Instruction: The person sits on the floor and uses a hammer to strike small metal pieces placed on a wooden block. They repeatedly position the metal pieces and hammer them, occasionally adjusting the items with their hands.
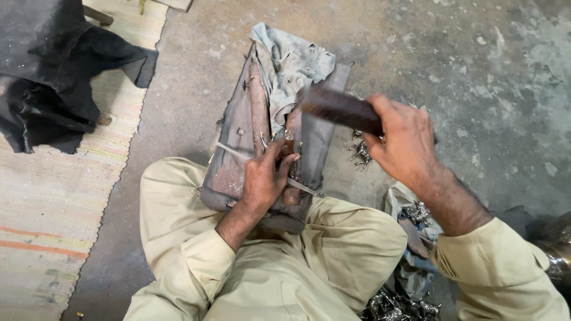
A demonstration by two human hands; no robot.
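The left hand (264,178) pinches a small metal piece (288,138) with closed fingers against the padded block (238,148) on the lap. The right hand (404,139) grips a dark file (336,107), blurred, fingers wrapped round its near end. The piece looks stiff, light and slippery, best held low; more shiny pieces (361,151) lie on the floor (464,59) beyond.

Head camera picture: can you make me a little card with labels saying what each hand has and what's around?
left hand: pinches a small metal piece on the block
right hand: raised, grips a dark file, blurred
block: worn, rag on top, resting against the knees
floor: grey concrete
mat: striped, with dark cloth
shiny parts: heaped by right leg
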